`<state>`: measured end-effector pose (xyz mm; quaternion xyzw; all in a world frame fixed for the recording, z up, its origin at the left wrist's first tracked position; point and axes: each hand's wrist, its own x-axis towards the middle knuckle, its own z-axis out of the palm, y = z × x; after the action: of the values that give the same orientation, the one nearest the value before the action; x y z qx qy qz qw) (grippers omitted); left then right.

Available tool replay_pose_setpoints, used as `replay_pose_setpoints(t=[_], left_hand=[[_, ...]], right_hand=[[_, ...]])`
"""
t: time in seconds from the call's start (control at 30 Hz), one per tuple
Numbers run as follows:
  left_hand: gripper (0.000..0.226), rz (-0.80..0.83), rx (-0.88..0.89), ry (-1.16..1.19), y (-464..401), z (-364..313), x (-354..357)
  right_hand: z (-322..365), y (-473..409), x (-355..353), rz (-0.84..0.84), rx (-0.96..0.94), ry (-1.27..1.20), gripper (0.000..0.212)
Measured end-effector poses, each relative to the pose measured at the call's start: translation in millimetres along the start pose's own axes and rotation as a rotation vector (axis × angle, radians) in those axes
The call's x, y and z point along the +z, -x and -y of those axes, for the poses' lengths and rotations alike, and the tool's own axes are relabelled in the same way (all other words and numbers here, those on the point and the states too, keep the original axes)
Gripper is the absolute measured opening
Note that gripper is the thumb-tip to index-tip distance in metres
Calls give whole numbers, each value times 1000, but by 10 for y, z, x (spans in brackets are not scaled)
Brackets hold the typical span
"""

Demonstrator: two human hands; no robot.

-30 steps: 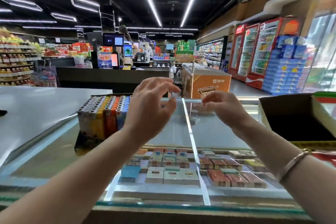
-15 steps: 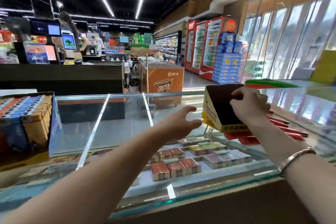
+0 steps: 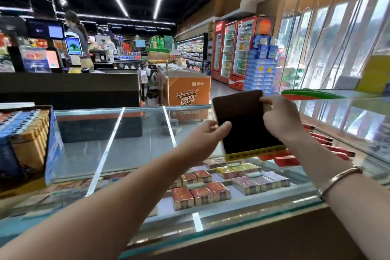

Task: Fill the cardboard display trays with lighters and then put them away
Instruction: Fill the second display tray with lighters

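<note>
- Two hands hold empty cardboard tray (image 3: pixel 247 126), frame centre-right: left hand (image 3: pixel 207 136) pinches its side, right hand (image 3: pixel 278 118) its top corner.
- Advice: set it flat beside filled lighter tray (image 3: pixel 27 133), left edge.

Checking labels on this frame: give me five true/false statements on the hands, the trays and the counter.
1. Both hands hold the empty cardboard tray. True: left hand grips its left edge, right hand its top right corner.
2. The held tray is full of lighters. False: its dark inside shows nothing.
3. The filled lighter tray stands on the glass counter at the left. True.
4. The right wrist is bare. False: it wears a bracelet.
5. The packs lie on top of the glass. False: they lie under it.
</note>
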<state>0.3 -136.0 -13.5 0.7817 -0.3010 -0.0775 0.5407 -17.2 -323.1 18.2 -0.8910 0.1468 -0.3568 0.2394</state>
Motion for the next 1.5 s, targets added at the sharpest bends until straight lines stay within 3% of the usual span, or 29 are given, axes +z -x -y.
replay_pose_setpoints(t=[0.17, 0.4, 0.63, 0.7, 0.83, 0.9, 1.07, 1.27, 1.5], left_hand=[[19, -272, -81, 101, 14, 76, -501], [21, -389, -200, -92, 278, 402, -1187], [49, -451, -181, -140, 243, 606, -1257], [54, -463, -162, -195, 204, 629, -1233], [56, -477, -132, -251, 170, 674, -1174], [55, -481, -129, -275, 147, 693, -1151], [53, -461, -142, -273, 112, 724, -1175], [52, -421, -150, -172, 142, 712, -1194], [60, -418, -185, -140, 177, 670, -1200]], right_hand=[[424, 47, 264, 85, -50, -191, 52], [979, 105, 814, 377, -38, -378, 53], [970, -59, 920, 668, -92, -433, 45], [827, -233, 740, 746, -109, -292, 59], [423, -430, 370, 938, -11, 274, 99], [260, -391, 314, 958, 41, 441, 104], [183, -344, 320, 942, 48, 489, 93], [185, -327, 377, 794, -37, 404, 73], [157, -293, 515, 848, -18, 212, 44]])
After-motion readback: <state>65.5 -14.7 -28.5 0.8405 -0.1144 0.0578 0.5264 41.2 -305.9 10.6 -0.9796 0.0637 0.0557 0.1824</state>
